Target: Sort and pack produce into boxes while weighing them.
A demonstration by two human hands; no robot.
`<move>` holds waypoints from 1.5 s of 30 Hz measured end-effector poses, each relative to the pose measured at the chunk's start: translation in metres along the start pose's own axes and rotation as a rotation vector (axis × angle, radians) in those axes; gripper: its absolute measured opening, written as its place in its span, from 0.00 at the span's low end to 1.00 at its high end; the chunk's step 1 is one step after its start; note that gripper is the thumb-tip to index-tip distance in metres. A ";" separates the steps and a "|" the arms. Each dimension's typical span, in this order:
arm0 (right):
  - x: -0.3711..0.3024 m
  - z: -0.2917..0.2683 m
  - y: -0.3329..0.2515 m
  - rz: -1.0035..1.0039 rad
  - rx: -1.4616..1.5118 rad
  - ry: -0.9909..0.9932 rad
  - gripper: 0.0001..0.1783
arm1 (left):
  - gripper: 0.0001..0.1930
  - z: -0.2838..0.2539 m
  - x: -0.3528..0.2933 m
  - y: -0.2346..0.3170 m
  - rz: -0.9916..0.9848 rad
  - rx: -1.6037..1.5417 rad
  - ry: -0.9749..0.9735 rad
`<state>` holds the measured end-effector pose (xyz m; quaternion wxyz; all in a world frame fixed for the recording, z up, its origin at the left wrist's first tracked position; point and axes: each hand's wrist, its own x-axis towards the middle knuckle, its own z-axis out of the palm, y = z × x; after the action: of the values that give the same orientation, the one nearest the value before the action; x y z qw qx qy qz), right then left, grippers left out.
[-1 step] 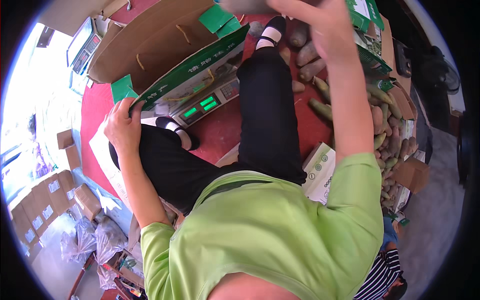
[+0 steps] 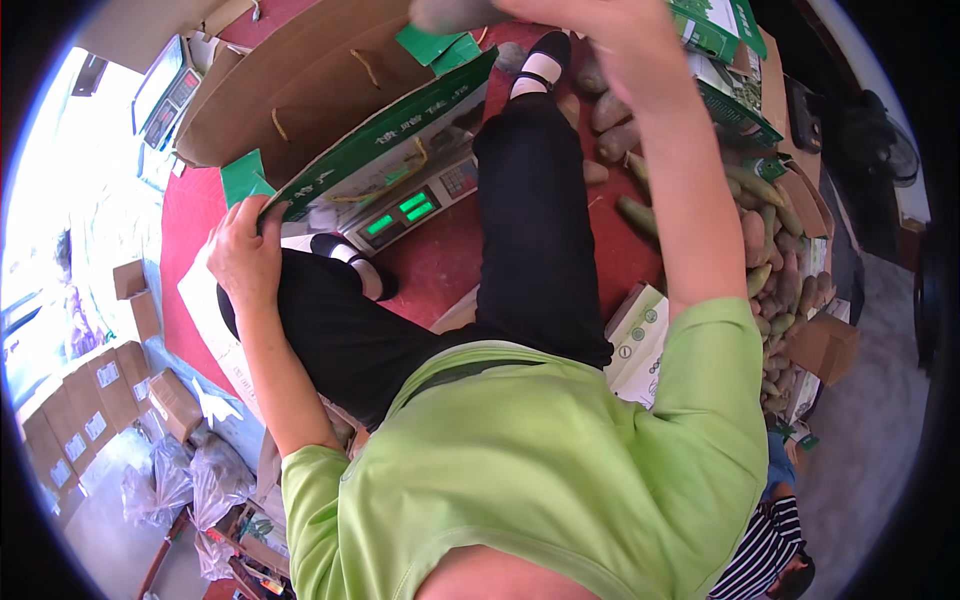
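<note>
At the top edge my right hand (image 2: 630,50) is closed round the end of a thick brownish-grey root vegetable (image 2: 455,12), partly cut off by the picture's edge. The vegetable is over the far right part of a large open carton (image 2: 290,75), brown inside with green flaps and a printed green outer side. My left hand (image 2: 245,250) pinches the carton's near left corner, fingers bent over the rim. The carton stands on a digital scale (image 2: 420,210) with lit green figures. What lies in the carton's bottom is hidden.
Root vegetables (image 2: 615,140), brownish and green, lie on the red floor (image 2: 615,240) and heap up at the right. A white printed box (image 2: 640,340) is beside my right leg. Another scale (image 2: 170,95) stands far left, brown cartons (image 2: 100,400) at left. A person in stripes (image 2: 765,550) is lower right.
My right hand has moved left with the root vegetable, bringing it further over the carton. My left hand stays on the carton's corner.
</note>
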<state>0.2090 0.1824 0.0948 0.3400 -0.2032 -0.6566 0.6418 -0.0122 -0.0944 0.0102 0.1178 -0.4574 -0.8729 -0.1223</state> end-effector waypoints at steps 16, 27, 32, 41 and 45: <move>0.014 0.017 0.063 -0.172 -0.592 -0.063 0.21 | 0.09 0.003 -0.001 -0.011 -0.037 -0.057 -0.049; -0.178 -0.161 0.179 0.469 -0.459 0.449 0.17 | 0.11 0.011 0.000 -0.011 -0.031 -0.040 -0.059; -0.294 -0.188 0.282 0.796 -0.645 0.505 0.22 | 0.11 0.015 -0.002 -0.018 -0.066 -0.051 -0.067; -0.349 -0.215 0.291 1.300 -1.099 0.563 0.34 | 0.13 0.023 0.000 -0.026 -0.057 0.032 -0.072; -0.323 -0.235 0.286 1.312 -1.270 0.507 0.36 | 0.14 0.019 -0.001 -0.025 -0.076 0.028 -0.053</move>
<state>0.5480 0.1478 -0.2584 -0.1303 -0.8123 -0.5443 0.1642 -0.0348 -0.1027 -0.0110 0.0964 -0.4251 -0.8941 -0.1024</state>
